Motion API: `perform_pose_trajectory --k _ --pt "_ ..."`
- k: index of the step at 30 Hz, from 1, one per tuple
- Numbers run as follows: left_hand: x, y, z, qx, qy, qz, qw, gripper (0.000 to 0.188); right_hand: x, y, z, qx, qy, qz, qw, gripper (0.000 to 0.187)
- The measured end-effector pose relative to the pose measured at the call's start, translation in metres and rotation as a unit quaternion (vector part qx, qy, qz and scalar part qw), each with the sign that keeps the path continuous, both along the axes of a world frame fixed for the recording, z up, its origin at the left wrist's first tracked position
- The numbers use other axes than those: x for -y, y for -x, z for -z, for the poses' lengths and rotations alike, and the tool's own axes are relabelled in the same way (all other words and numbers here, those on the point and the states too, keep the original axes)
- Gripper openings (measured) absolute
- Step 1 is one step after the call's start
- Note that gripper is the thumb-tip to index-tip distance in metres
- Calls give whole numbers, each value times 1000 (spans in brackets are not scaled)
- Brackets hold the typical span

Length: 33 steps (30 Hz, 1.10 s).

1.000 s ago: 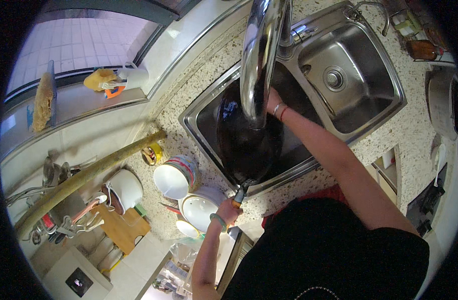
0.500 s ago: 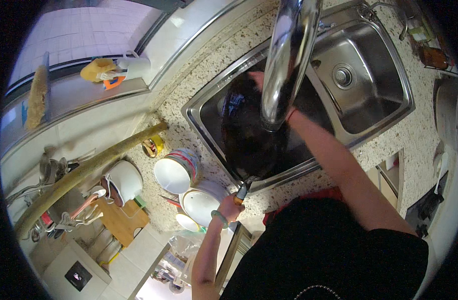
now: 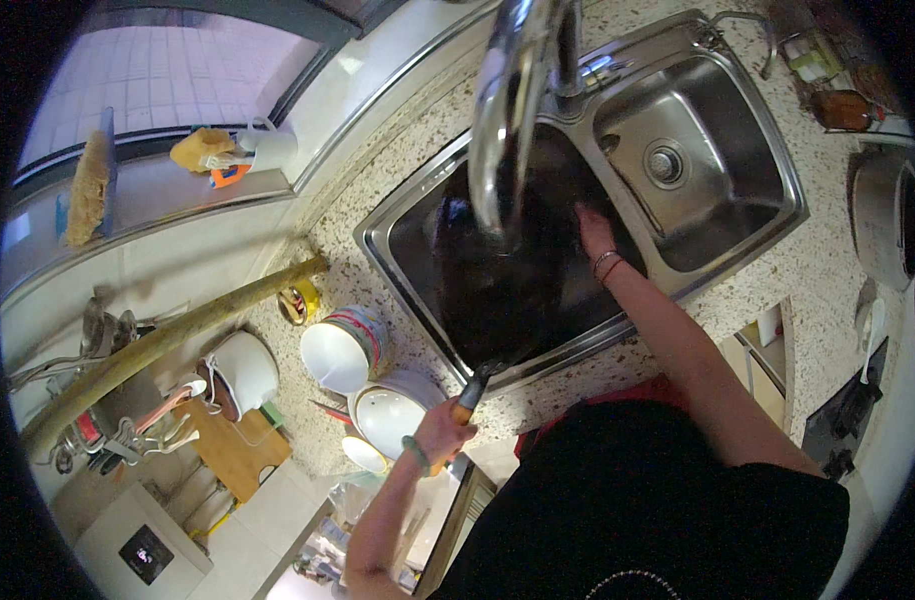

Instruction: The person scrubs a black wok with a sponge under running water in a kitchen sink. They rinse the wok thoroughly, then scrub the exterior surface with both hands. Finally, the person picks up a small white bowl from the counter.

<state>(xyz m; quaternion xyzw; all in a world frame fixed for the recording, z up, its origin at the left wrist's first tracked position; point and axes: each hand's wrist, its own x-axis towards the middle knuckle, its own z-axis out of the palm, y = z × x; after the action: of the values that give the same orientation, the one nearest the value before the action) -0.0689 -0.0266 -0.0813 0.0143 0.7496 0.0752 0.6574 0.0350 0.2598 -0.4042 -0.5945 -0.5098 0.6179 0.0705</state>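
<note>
A large black wok (image 3: 497,285) lies in the left basin of the steel sink (image 3: 417,302), under the chrome faucet (image 3: 497,140). My left hand (image 3: 444,433), a green bangle on its wrist, is wrapped round the wok's wooden handle (image 3: 467,398), which juts over the basin's near-left edge. Inside the right side of the wok, close to the divider between the basins, is my right hand (image 3: 595,235). Its fingers look curled and are partly lost against the dark metal; anything in them cannot be made out.
Left of the sink stand a white enamel bowl (image 3: 337,355), a white pot (image 3: 389,420) and a yellow can (image 3: 299,300). A long wooden stick (image 3: 182,342) leans across the left counter. At the far right sits a metal pot (image 3: 882,215).
My right hand has come from the wok's far side behind the faucet to its right side. My left hand keeps hold of the handle. The view has shifted slightly.
</note>
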Motion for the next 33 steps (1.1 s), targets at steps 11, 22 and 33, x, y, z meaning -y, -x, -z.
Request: perform_pose_trajectory --k 11,22,33 --pt "-5 -19 -91 170 -42 -225 958 22 -44 30 -144 -275 -31 -102 956 35" --pt "19 -73 -24 284 -129 -401 862 19 -24 29 -167 -170 -214 -341 899 33" --pt "35 -77 20 341 -140 -442 818 22 60 -10 -248 -184 -395 -525 731 39"
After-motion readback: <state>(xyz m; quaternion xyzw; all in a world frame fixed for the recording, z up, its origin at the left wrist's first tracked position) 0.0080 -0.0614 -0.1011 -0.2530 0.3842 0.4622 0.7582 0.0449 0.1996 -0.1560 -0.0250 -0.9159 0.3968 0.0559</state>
